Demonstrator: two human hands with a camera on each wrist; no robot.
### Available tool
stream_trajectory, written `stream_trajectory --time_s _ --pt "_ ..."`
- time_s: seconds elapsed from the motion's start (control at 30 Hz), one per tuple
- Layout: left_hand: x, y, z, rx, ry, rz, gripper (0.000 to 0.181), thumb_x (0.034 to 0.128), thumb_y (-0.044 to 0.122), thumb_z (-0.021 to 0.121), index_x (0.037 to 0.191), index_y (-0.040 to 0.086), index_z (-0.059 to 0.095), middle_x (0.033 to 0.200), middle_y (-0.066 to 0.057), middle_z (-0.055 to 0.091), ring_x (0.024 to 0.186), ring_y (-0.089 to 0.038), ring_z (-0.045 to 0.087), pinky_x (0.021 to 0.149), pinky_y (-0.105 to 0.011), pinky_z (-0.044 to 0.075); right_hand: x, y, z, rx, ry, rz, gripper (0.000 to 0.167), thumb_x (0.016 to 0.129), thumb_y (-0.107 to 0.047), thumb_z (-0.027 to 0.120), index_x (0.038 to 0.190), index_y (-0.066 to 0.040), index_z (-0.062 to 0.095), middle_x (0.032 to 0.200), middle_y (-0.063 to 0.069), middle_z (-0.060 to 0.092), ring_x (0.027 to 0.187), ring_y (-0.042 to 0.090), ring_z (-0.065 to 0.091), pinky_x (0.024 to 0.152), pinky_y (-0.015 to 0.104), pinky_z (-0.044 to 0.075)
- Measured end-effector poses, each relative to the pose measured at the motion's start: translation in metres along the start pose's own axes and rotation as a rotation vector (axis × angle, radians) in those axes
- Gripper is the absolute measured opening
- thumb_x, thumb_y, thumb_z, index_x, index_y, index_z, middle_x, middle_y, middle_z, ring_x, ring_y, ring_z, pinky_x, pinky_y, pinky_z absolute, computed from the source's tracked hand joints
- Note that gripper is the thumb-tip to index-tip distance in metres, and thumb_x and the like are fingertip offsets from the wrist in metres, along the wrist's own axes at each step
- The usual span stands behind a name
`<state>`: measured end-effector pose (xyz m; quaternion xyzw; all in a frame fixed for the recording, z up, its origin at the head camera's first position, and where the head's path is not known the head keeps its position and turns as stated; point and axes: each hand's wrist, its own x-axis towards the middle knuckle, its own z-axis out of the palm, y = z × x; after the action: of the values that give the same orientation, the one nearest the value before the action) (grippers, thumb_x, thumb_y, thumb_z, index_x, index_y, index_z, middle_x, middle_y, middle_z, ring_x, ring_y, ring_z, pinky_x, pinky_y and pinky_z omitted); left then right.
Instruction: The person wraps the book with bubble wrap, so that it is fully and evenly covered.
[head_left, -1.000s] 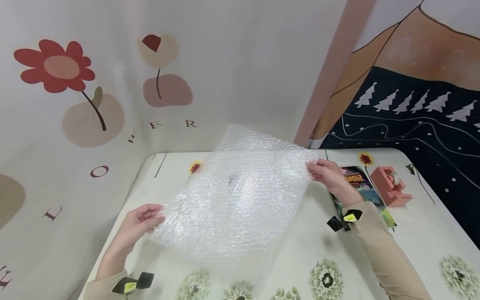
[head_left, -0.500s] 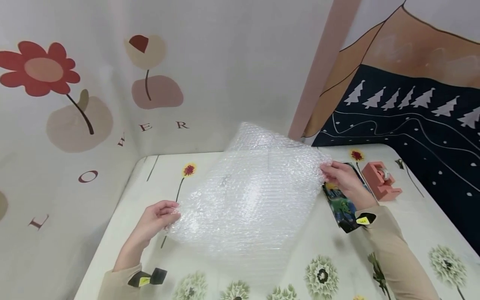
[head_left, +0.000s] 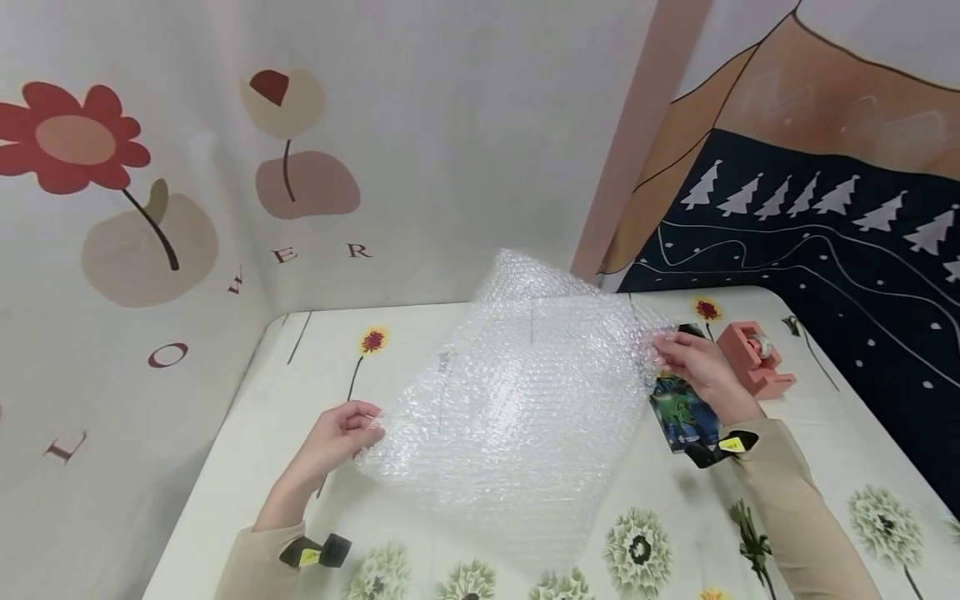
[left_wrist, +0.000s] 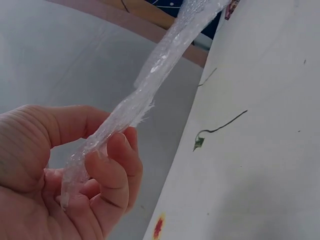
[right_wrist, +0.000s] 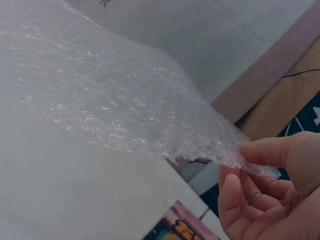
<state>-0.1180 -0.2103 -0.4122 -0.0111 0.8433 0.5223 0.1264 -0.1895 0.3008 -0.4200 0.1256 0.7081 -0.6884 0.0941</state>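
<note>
Risks, listed first. Slippage: we judge this likeliest, since the left hand (head_left: pixel 333 443) and the right hand (head_left: pixel 707 375) each take only a margin of the bubble wrap (head_left: pixel 517 400), and slick plastic offers little purchase. Should one side escape, we expect the sheet to swing down and fold on itself. Tearing: a ragged nick shows along the edge near the right hand; a hard pull could, we think, lengthen it. Snagging: in the head view the right margin borders the booklet (head_left: pixel 686 421), the pink tape dispenser (head_left: pixel 756 379) beyond; a low sweep might push the booklet askew.

Fingers (left_wrist: pixel 112 182), both sets: pinching the sheet against the thumb, the left at its lower left margin, the right at its upper right.

Position: raised over the bench (head_left: pixel 232 492), between the two hands, tilted, the far corner seen against the white wall covering (head_left: pixel 450 150). Whether the near edge touches the bench, we cannot tell.

Item: one transparent sheet, roughly diamond-shaped in our head view. Surface: small bubbles, glittering, with a bright glare patch near the middle; a thin printed stem (head_left: pixel 532 322) shows through. Margins: crinkled, bunched narrow at the left pinch, frayed in places.
</note>
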Motion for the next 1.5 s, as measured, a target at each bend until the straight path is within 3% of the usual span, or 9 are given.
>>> stream_trajectory --time_s 0.17,0.33,0.63,1.03,1.5 --pt "0.002 -0.004 0.005 0.048 0.01 -0.02 0.029 0.0849 0.004 0.064 0.11 -0.006 0.055 0.077 -0.004 0.059 0.062 -0.013 0.05 0.052 -0.023 0.043 0.007 0.008 0.001 -0.037 0.018 0.017 0.02 0.092 -0.024 0.061 0.105 -0.011 0.055 0.078 -0.008 0.059 0.069 0.004 0.055 0.064 0.016 0.05" --pt "0.006 -0.009 0.009 0.032 0.011 -0.012 0.027 0.0844 0.002 0.063 0.108 -0.007 0.055 0.075 -0.003 0.06 0.058 -0.011 0.05 0.05 -0.021 0.041 0.016 0.015 0.004 -0.061 0.047 0.022 0.023 0.091 -0.023 0.062 0.106 -0.007 0.054 0.075 -0.008 0.059 0.065 0.004 0.054 0.061 0.016 0.049" --pt "0.012 -0.014 0.019 0.088 0.019 0.001 0.024 0.0821 0.002 0.064 0.103 -0.006 0.057 0.069 -0.002 0.057 0.054 -0.012 0.047 0.047 -0.022 0.039 0.023 0.023 0.005 -0.204 0.097 -0.019 0.03 0.092 -0.02 0.06 0.108 0.004 0.052 0.071 -0.009 0.057 0.061 0.002 0.053 0.059 0.016 0.049" --pt "0.017 -0.019 0.03 0.143 0.053 -0.051 0.021 0.0805 0.002 0.066 0.099 -0.004 0.058 0.071 -0.005 0.056 0.057 -0.014 0.049 0.048 -0.023 0.041 0.024 0.025 0.009 -0.346 0.173 -0.033 0.021 0.091 -0.017 0.061 0.094 0.003 0.055 0.069 -0.007 0.055 0.057 0.001 0.053 0.056 0.016 0.049" --pt "0.016 -0.018 0.036 0.303 0.107 -0.022 0.02 0.0778 0.003 0.069 0.095 -0.004 0.06 0.074 -0.007 0.057 0.065 -0.017 0.051 0.056 -0.027 0.043 0.028 0.029 0.016 -0.495 0.25 -0.087 0.021 0.085 -0.014 0.064 0.091 0.005 0.058 0.066 -0.001 0.058 0.057 0.007 0.053 0.049 0.021 0.044"
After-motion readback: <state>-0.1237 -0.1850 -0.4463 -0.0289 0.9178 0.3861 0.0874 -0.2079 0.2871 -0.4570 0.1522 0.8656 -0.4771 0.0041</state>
